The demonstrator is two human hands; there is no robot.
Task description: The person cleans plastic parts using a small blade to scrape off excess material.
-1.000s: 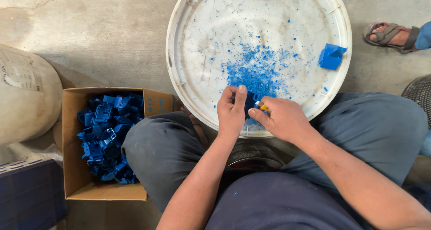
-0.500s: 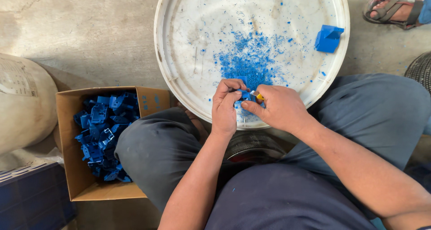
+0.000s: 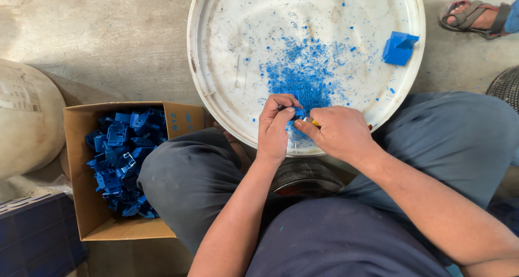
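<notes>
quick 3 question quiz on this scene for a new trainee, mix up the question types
1. True or false: the cardboard box holds red parts.
2. What does the left hand pinch? A) small blue part B) sandal C) sack
3. Fill in: blue shavings lie on the white round ___.

Key
1. False: the parts are blue.
2. A; the right hand holds a yellow-handled tool against it.
3. Lid. A separate blue part rests near its right rim.

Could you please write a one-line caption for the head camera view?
Left hand pinches a small blue plastic part while right hand works it over a white lid.
</notes>
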